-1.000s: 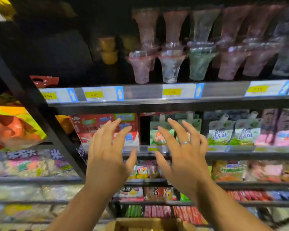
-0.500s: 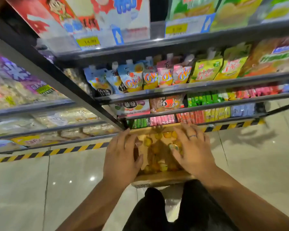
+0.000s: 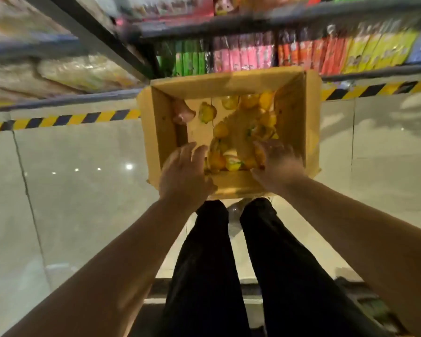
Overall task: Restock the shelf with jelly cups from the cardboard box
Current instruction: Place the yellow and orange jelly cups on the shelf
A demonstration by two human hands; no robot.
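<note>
An open cardboard box [image 3: 156, 132] stands on the floor against the foot of the shelf [image 3: 253, 23]. Yellow jelly cups [image 3: 265, 117] lie loose in its right half and near side, and one pinkish cup [image 3: 182, 110] lies at the far left. My left hand [image 3: 182, 171] hovers over the box's near left corner with its fingers straight, holding nothing. My right hand [image 3: 276, 161] reaches into the near right of the box among the yellow cups. It is blurred, so I cannot make out its fingers' hold.
The lowest shelf row holds green, pink, orange and yellow packets [image 3: 301, 52], with bagged goods [image 3: 66, 74] to the left. Yellow-black hazard tape [image 3: 66, 119] runs along the shelf base. Glossy floor tiles [image 3: 83, 178] surround the box, and my black-trousered legs [image 3: 204, 263] stand just behind it.
My view has swung down from the upper shelves to the box on the floor. Both hands dropped from shelf height into the box; the right hand has moved to the near right cups.
</note>
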